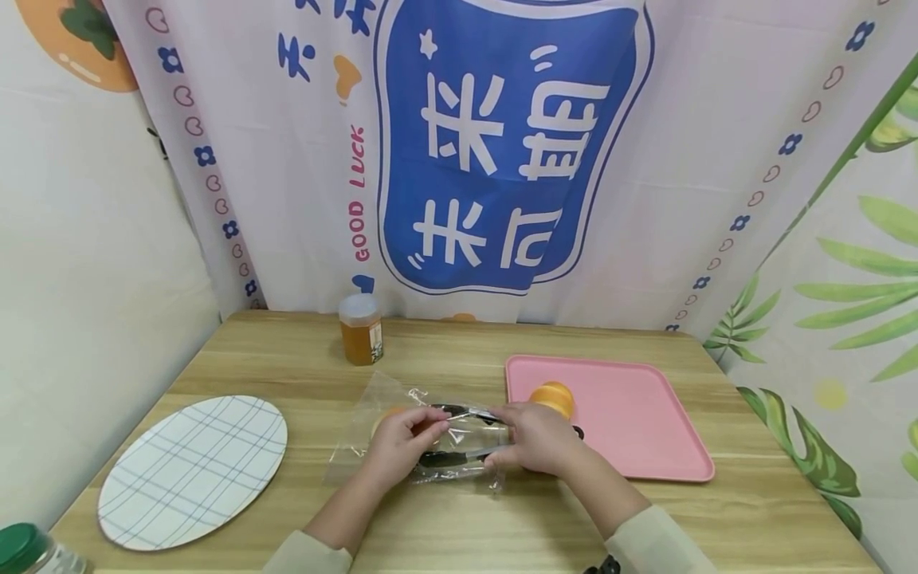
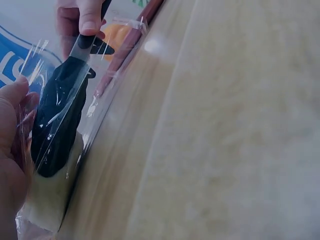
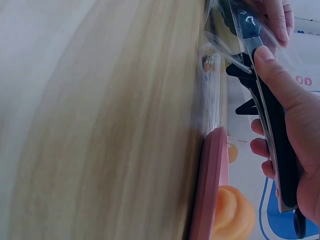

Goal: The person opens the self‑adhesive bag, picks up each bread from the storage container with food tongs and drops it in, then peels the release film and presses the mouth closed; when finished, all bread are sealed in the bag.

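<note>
Between the two hands, black tongs (image 1: 441, 460) reach into a clear bag (image 1: 371, 399); the right hand (image 1: 539, 440) curls round the tongs, while the left hand (image 1: 398, 446) pinches the bag between thumb and fingers. Spreading or dragging the tongs could snag or split thin plastic; glare obscures their tips.

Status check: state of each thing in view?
Tongs: arms apart, heads inside the bag
Clear bag: around the tongs' heads
Left hand: holding the bag
Right hand: gripping the tongs
Amber-filled jar: upright, lidded
Green-lidded jar: closed
Pink tray: lying flat
Orange bun: on the tray
Checked plate: lying flat
</note>
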Demonstrator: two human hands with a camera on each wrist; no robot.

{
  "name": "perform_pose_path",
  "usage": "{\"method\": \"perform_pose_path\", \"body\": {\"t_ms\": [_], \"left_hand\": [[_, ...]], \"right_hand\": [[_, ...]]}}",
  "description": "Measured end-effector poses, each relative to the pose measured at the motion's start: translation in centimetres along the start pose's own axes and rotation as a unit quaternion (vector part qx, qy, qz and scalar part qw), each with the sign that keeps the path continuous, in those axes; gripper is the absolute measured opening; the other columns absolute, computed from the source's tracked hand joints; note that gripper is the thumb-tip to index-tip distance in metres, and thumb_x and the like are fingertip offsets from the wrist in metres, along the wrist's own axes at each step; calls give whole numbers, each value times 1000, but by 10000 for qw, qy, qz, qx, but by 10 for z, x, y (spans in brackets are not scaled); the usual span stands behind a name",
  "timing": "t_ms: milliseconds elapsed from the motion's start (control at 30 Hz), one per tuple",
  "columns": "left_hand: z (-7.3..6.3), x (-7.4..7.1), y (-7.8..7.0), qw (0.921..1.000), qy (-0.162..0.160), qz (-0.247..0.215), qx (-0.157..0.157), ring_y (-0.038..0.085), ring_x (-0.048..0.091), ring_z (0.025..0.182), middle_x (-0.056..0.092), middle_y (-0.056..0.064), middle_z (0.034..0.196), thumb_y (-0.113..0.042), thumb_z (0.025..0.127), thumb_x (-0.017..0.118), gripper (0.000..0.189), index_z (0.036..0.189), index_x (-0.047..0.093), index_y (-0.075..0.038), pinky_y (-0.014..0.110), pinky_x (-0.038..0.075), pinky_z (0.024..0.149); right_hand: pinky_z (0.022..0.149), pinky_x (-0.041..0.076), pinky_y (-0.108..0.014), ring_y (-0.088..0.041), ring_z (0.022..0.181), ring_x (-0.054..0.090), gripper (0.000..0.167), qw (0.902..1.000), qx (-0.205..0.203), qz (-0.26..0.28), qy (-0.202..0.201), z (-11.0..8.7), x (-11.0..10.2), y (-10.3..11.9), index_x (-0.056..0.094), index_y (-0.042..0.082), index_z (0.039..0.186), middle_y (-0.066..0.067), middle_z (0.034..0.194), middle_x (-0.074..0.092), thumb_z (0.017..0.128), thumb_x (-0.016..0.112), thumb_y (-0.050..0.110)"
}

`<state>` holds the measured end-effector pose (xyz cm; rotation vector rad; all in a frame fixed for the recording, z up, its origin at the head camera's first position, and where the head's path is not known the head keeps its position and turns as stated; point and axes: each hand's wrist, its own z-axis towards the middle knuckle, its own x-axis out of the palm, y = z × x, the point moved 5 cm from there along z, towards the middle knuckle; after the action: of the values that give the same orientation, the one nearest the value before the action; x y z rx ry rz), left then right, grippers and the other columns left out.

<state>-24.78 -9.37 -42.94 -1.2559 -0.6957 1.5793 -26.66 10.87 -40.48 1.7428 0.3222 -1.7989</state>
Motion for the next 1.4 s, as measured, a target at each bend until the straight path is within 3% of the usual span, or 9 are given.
{"method": "perform_pose_path", "body": {"t_ms": [333,833,1067,1233,1400], "left_hand": [[4,4,5,9995,97,290,-63,0,53,69,72,-1,83,-14,89,72,9,94,75,-8,17,48,62],[6,2,7,9979,-37,587,-287,5,57,74,71,-4,85,-18,88,73,7,93,76,-13,18,50,67],[6,-9,12,9960,-450,617,-454,6,57,74,72,-3,87,-19,88,73,7,94,76,-16,19,50,65],[6,-10,10,9972,-521,464,-262,6,53,71,72,1,89,-17,88,74,10,95,76,-11,18,48,62],[4,-9,6,9974,-518,487,-132,6,55,75,72,0,91,-15,88,73,10,96,75,-9,18,51,65]], "right_hand": [[99,52,-44,-26,117,63,81,9996,222,148,102,-6,-3,-8,61,12,133,-8,127,67,69,80,58],[92,55,-45,-23,111,65,74,9997,110,-218,-59,-35,-24,-31,63,16,130,-4,122,69,71,78,59],[95,54,-49,-28,113,65,73,9976,594,-188,-317,-58,-46,-56,63,17,130,-6,122,69,71,80,57],[95,52,-52,-32,116,62,81,9933,1104,9,-349,-77,-60,-80,60,10,134,-10,127,66,71,80,57],[90,54,-53,-34,114,62,84,9905,1266,-149,-514,-93,-69,-99,59,7,134,-14,127,66,70,80,58]]}}
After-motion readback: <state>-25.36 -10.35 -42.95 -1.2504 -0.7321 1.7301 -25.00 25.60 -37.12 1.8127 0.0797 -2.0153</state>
